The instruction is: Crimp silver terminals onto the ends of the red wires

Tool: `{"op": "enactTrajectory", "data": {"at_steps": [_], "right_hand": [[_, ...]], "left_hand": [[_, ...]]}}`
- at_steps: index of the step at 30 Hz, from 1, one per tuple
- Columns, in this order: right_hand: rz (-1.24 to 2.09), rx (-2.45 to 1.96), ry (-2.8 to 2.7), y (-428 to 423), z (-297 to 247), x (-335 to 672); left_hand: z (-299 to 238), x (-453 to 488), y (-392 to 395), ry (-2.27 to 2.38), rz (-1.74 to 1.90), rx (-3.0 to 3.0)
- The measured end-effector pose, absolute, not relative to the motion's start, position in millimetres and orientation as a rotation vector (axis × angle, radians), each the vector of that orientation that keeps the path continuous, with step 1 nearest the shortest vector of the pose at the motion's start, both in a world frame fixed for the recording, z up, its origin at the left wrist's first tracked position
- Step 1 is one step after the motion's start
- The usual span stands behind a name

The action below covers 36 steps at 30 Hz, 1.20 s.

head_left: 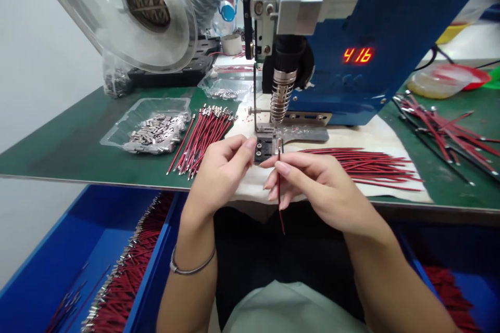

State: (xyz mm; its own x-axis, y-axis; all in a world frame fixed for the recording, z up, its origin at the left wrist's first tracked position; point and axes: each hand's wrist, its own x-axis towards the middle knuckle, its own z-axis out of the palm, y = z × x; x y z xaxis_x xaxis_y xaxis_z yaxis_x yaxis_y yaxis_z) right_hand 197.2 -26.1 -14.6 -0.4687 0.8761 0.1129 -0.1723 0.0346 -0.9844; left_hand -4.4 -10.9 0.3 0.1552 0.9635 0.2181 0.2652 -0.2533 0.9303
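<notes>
Between the thumb and fingers of my right hand (316, 179) is a thin red and black wire (279, 187), held upright. Its top end meets a small metal piece (279, 144) under the machine's spring-loaded head (283, 93). My left hand (228, 169) is pinched closed beside the black fixture block (262, 150), left of the wire. Whatever lies in that pinch, if anything, is hidden. Just left of this hand is a pile of wires with metal ends (205, 138). More red and black wires (363, 166) lie on the white cloth behind my right hand.
A clear plastic tray (113, 135) of small metal parts stands at the left. The blue machine (351, 21) reads 416. Blue drawers or bins (97, 218) below the table edge hold many wires. Loose wires (441, 130) and plastic bowls (439, 80) sit at the right.
</notes>
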Motion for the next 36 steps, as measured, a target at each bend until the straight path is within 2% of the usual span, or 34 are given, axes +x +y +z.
{"op": "enactTrajectory", "data": {"at_steps": [14, 36], "right_hand": [[1.570, -0.765, -1.599, -26.8, -12.7, 201.8], [1.561, -0.758, -1.589, -28.0, -13.9, 202.0]], "left_hand": [[6.8, -4.7, -22.1, 1.202, 0.987, 1.659], [4.2, -3.9, -22.8, 1.223, 1.007, 1.660]]}}
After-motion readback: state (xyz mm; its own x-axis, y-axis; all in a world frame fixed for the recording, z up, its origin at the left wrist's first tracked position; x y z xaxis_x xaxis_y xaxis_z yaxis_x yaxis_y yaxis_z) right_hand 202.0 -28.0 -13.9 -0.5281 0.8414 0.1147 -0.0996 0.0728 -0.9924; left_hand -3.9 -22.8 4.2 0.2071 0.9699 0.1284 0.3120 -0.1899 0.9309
